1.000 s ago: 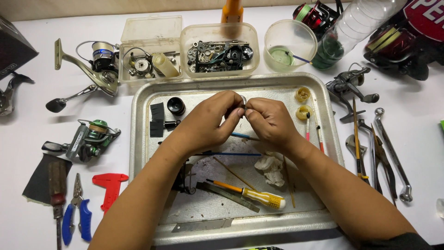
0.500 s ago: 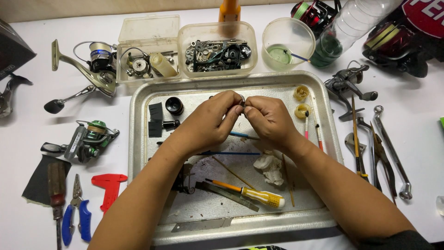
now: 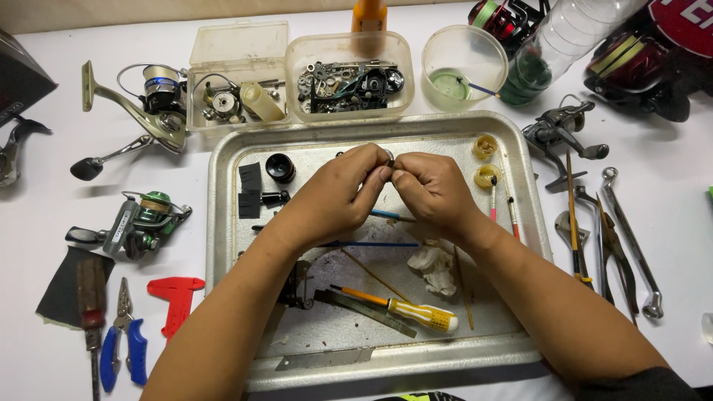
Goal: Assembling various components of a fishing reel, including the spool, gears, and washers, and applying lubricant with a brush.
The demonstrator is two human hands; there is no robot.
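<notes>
My left hand (image 3: 340, 189) and my right hand (image 3: 431, 189) meet over the middle of a metal tray (image 3: 223, 223). Their fingertips pinch one small metal part (image 3: 390, 156) between them; most of it is hidden by the fingers. Under the hands on the tray lie thin blue and orange rods, a crumpled white tissue (image 3: 434, 267) and a yellow-handled screwdriver (image 3: 405, 308). A small black ring (image 3: 280, 168) and black pads sit at the tray's left.
Behind the tray stand two clear boxes of small parts (image 3: 349, 74), a round cup (image 3: 464, 67) with green liquid and a clear bottle (image 3: 557, 44). Fishing reels (image 3: 141, 223) lie left and right. Wrenches (image 3: 631, 238) lie right; blue pliers (image 3: 122, 345) and a red tool left.
The hands stay joined over the tray, with only slight finger motion on the small part. Nothing else has moved.
</notes>
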